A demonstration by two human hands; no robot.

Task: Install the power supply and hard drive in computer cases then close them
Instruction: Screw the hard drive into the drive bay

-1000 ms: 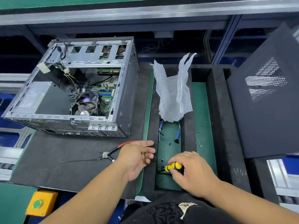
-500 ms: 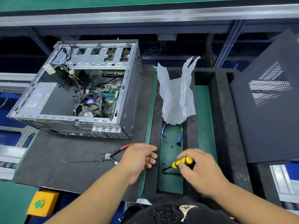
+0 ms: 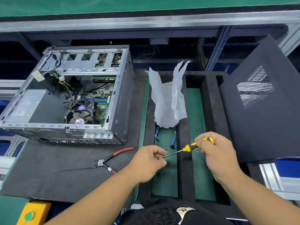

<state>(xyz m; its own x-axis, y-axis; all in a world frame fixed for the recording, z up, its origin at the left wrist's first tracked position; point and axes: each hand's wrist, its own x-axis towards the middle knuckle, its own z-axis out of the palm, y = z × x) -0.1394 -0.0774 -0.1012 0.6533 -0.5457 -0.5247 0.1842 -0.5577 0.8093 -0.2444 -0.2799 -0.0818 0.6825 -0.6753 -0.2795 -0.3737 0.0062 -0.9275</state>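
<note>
Gripping screwdriver (image 3: 193,146): right hand (image 3: 217,153); left hand (image 3: 148,161) pinching its tip; labels unreadable.

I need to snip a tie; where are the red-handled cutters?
The red-handled cutters lie on the dark mat, before the open computer case, just left of the left hand.

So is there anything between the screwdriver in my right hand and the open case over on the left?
Nothing tall. The screwdriver points at the left hand, which pinches at its tip. Between there and the case lies only bare mat; the pliers lie flat, lower left.
</note>
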